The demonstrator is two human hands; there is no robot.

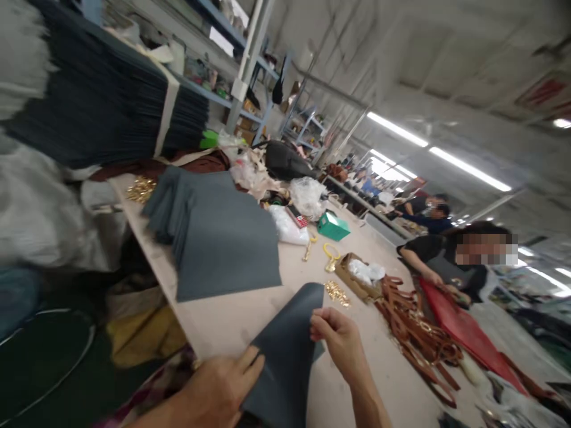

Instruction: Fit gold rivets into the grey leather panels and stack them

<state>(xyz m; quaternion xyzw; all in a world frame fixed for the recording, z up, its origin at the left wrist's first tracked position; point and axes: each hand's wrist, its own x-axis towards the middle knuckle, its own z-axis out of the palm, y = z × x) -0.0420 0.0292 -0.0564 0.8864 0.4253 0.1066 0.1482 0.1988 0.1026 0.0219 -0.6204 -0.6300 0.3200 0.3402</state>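
Note:
My left hand [218, 386] and my right hand [339, 342] both hold one dark grey leather piece [285, 351] over the pale worktable [241, 321]. The left thumb presses on the piece's lower left edge. The right hand pinches its right edge with curled fingers. A small heap of gold metal fittings [338, 293] lies just beyond the right hand. A fanned stack of the same grey pieces [223, 232] lies farther up the table.
Brown leather straps [414, 333] and a red leather panel [464, 333] lie to the right, where a person's hands [435, 279] work. A green box [332, 226], plastic bags [307, 196], a cardboard box [357, 279] and a bound dark bundle [102, 95] stand around.

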